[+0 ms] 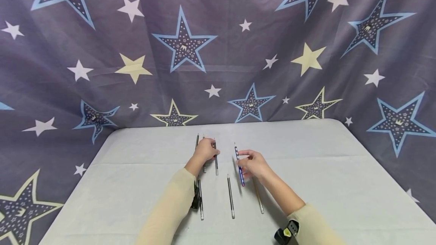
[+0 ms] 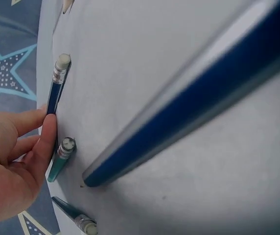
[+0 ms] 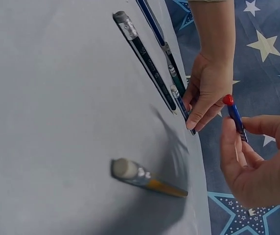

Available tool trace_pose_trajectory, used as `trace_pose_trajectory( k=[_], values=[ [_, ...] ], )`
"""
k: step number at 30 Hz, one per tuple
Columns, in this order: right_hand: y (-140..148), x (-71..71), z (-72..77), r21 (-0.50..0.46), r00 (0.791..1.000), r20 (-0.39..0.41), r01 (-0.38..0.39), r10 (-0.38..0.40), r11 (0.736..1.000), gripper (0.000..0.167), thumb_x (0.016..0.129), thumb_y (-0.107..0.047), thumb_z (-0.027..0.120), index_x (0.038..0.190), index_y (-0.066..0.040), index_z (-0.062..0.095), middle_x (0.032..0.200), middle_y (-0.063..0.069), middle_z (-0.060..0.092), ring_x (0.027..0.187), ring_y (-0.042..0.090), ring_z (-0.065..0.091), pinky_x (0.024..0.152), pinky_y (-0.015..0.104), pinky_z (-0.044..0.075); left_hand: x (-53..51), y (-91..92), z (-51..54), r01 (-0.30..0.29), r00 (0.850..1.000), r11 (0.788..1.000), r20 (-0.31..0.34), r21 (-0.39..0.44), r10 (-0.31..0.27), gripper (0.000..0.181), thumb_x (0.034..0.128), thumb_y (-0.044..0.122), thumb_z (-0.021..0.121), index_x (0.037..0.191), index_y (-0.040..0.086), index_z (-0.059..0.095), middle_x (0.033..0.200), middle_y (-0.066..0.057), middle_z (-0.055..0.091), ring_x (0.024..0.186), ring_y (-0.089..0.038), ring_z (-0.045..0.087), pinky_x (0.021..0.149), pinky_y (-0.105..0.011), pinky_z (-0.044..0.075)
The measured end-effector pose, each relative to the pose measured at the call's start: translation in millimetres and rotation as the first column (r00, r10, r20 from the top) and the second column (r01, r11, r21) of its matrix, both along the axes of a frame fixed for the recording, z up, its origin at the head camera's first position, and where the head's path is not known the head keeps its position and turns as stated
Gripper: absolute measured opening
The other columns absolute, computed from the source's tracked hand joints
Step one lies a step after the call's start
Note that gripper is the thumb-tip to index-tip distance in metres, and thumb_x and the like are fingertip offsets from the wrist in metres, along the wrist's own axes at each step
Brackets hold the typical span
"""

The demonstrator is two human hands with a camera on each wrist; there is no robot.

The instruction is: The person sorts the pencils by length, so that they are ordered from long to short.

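My left hand (image 1: 206, 150) is at the far part of the table, its thumb and a finger pinching a dark pencil (image 1: 216, 165) with a pale eraser. Two more dark pencils, a left one (image 1: 197, 139) and a partly covered one (image 1: 204, 169), lie beside and under that hand. My right hand (image 1: 254, 165) pinches a blue patterned pencil (image 1: 239, 166), held above the table with its point away from me. That pencil's red end (image 3: 228, 100) shows in the right wrist view. Near the right hand lies a natural-wood-coloured pencil (image 1: 258, 197), its far end hidden behind the hand.
Closer to me, a dark pencil (image 1: 231, 197) lies between the arms and another dark pencil (image 1: 201, 203) lies by the left wrist. A white cloth covers the table (image 1: 143, 196). Behind it hangs a grey curtain (image 1: 225, 59) with stars.
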State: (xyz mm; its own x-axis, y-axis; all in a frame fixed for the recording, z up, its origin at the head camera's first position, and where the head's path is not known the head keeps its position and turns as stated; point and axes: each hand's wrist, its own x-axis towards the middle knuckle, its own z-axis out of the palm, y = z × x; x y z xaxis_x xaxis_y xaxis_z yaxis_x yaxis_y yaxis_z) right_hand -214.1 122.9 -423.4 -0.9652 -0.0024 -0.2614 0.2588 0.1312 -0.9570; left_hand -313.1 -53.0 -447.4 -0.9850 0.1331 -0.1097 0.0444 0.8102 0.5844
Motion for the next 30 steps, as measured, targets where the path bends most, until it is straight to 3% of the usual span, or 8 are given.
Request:
trace_pose_trajectory(
  k=[7,12,20,30],
  values=[
    [-2.7,-9.1,5.8,0.023,1.000,-0.004,-0.019,0.019,1.000,0.040,0.084,-0.005,0.063,0.122,0.000,0.055,0.080,0.006,0.055,0.057,0.014,0.054,0.054,0.030,0.057,-0.1,2.3,-1.1,-0.010,1.000,1.000,-0.005,0.015,0.010,0.054,0.0812,0.016,0.072,0.130,0.004,0.054,0.103,-0.007,0.062,0.073,-0.011,0.060,0.066,-0.020,0.054],
    [-3.4,-13.5,8.5,0.035,1.000,0.001,-0.011,0.011,0.999,0.038,0.084,-0.005,0.063,0.122,-0.002,0.056,0.079,0.006,0.054,0.056,0.015,0.055,0.055,0.031,0.058,-0.6,4.8,-0.5,-0.012,1.000,0.999,0.010,0.047,0.012,0.054,0.0813,0.016,0.072,0.130,0.003,0.053,0.106,-0.008,0.062,0.066,-0.010,0.060,0.057,-0.017,0.052],
    [-9.4,-16.9,14.5,0.038,1.000,0.005,-0.022,0.022,0.999,0.039,0.084,-0.006,0.063,0.123,-0.002,0.056,0.080,0.005,0.055,0.057,0.014,0.055,0.056,0.031,0.058,-0.4,2.4,0.1,-0.030,1.000,0.997,0.009,0.071,0.029,0.052,0.0809,0.014,0.073,0.129,0.002,0.054,0.105,-0.008,0.062,0.061,-0.008,0.058,0.054,-0.017,0.052],
    [-15.6,-30.2,2.2,0.006,1.000,0.003,-0.011,0.011,1.000,0.038,0.084,-0.006,0.064,0.121,-0.002,0.056,0.082,0.006,0.057,0.058,0.014,0.055,0.054,0.028,0.057,2.0,1.5,-2.7,-0.055,0.998,0.993,0.021,0.104,0.053,0.051,0.0806,0.013,0.073,0.127,0.002,0.055,0.100,-0.007,0.059,0.058,-0.008,0.055,0.052,-0.018,0.052]
  ],
)
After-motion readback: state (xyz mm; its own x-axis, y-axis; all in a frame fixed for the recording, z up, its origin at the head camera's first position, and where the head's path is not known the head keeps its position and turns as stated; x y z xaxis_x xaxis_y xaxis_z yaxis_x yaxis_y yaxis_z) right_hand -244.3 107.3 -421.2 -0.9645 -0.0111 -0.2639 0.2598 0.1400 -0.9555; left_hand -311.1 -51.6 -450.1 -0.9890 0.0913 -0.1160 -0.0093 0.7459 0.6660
